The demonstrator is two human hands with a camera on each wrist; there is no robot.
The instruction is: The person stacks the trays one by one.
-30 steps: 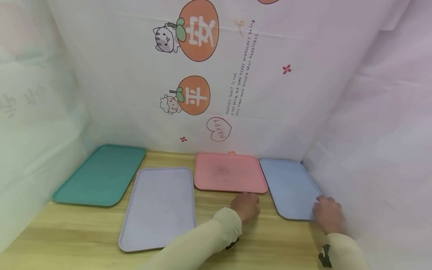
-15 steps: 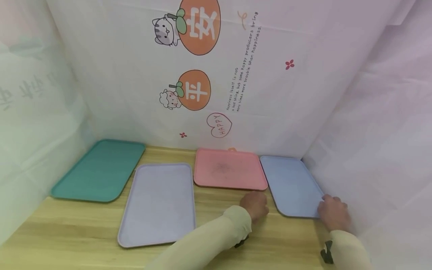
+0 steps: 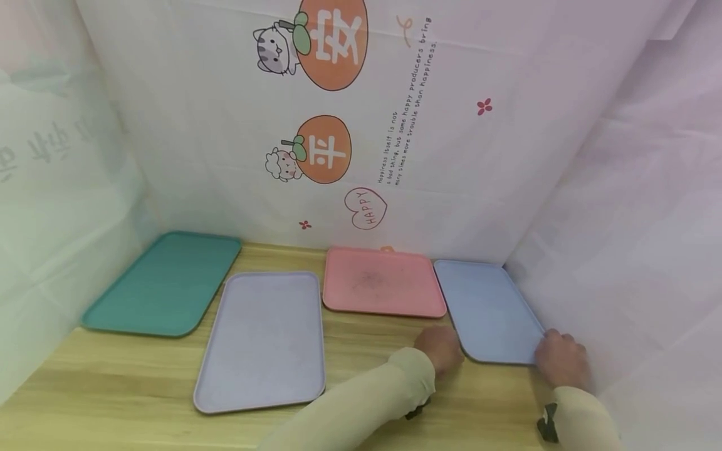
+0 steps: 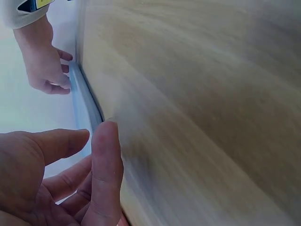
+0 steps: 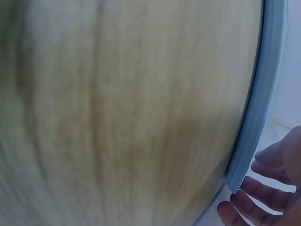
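Note:
A light blue tray [image 3: 491, 313] lies on the wooden table at the right, its far edge by the back cloth. My right hand [image 3: 564, 362] is at its near right corner; the right wrist view shows its fingers [image 5: 256, 190] spread loosely and touching the corner of the tray's rim [image 5: 261, 103]. Just off the near left side of the same tray is my left hand [image 3: 440, 351]. In the left wrist view that hand's thumb and index finger [image 4: 107, 160] are apart beside the rim, gripping nothing; whether they touch it I cannot tell.
A pink tray [image 3: 383, 282] lies left of the blue one, along the back. Farther left are a pale lilac tray [image 3: 265, 341] and a green tray [image 3: 163, 285]. White printed cloth [image 3: 225, 156] hangs behind and at both sides. Bare wood [image 3: 113, 388] shows in front.
My left hand has shifted right, from below the pink tray to the blue tray's near left side. My right hand has moved slightly right along the corner. The trays look unmoved; the head view tilted a little.

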